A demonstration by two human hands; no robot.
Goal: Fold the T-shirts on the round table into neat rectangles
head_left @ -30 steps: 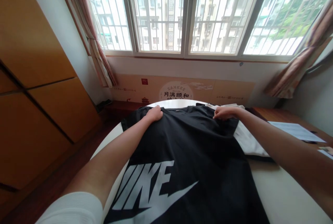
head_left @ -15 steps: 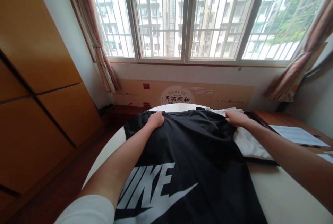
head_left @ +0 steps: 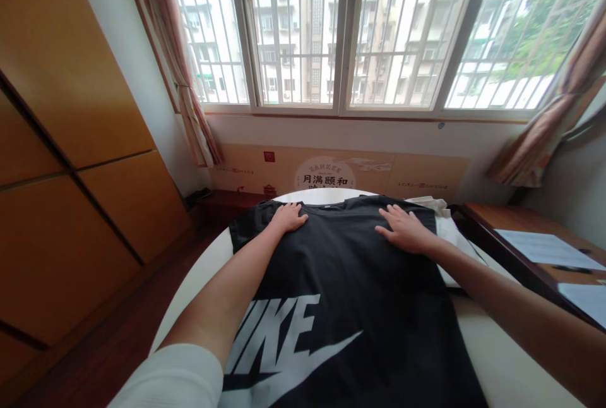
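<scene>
Head view: I've got the black T-shirt (head_left: 374,294) under both hands, spread over the white table (head_left: 497,345) and running from just beyond the fingertips back toward the wearer. Left hand (head_left: 288,217) open, palm down by the collar; right hand (head_left: 406,228) open, fingers fanned on the opposite shoulder. Neither clenches fabric. My call: smoothing. Keep palms low, pressure light and even, sweep outward from the collar; pressing hard would drag the cloth and skew the neckline. Mind the white cloth (head_left: 447,231) just beside the right hand; it could snag.

Text: "NIKE" (head_left: 303,323), first letter partly behind the left forearm, swoosh (head_left: 331,350) below. Panel (head_left: 374,180) beyond the hands: "月满颐和", next line cut off; arched lettering probably "ZANKEE". Papers (head_left: 549,249) right of the right hand: unreadable.
</scene>
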